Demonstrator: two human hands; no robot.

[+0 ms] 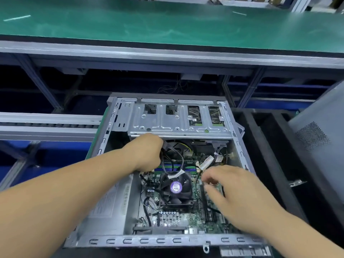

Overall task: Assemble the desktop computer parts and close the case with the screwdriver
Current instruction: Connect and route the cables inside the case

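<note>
The left hand (149, 151) gripped soft, bendy wires (168, 155) inside the open computer case (119, 241). The right hand (229, 185) was spread, blurry. Hold wires by their plugs.

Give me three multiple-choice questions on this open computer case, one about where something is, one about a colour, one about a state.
1. Where is the left hand?
A. on the green belt
B. at the black cables just under the metal drive cage
C. on the grey side panel

2. What colour is the round sticker on the fan?
A. purple
B. red
C. yellow

3. What state is the computer case in?
A. closed with its panel on
C. open, with the circuit board showing
B. wrapped in plastic

Answers: 1 B, the hand reaches into the cables below the drive cage. 2 A, the sticker at the fan's hub is purple. 3 C, the circuit board is in plain sight.
</note>
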